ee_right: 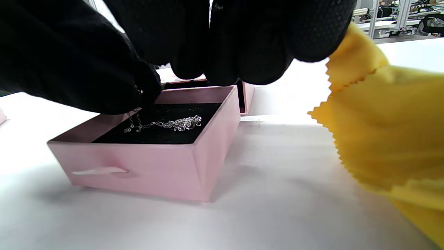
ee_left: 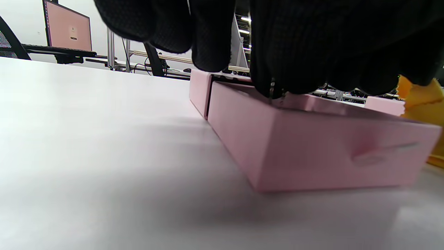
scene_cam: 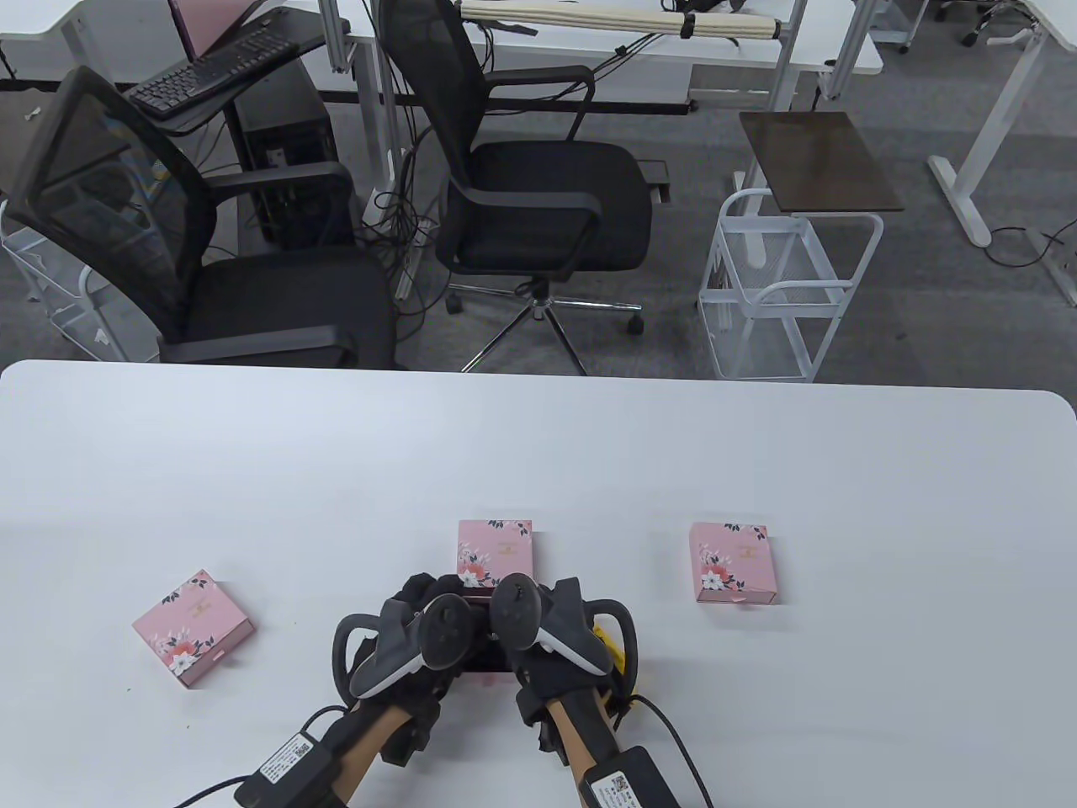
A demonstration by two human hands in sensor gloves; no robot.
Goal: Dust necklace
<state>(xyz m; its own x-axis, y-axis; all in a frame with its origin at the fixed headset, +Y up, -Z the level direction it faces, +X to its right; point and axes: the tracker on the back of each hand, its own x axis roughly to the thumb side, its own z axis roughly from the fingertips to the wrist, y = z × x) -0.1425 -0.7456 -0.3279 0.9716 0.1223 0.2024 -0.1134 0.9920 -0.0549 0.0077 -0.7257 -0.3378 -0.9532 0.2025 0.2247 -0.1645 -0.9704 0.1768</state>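
On a white table (scene_cam: 757, 471) in an office with black mesh chairs (scene_cam: 538, 168), a pink drawer box (ee_right: 145, 163) stands open, a silver necklace (ee_right: 166, 124) on its black lining; the left hand (scene_cam: 412, 640) pinches its chain, the right hand (scene_cam: 555, 631) grips a yellow cloth (ee_right: 388, 125).

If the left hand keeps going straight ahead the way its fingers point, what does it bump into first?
Probably the pink sleeve of the middle box, lying just past the fingers of the left hand. That hand sits over the pulled-out drawer holding the necklace; depth is hard to judge.
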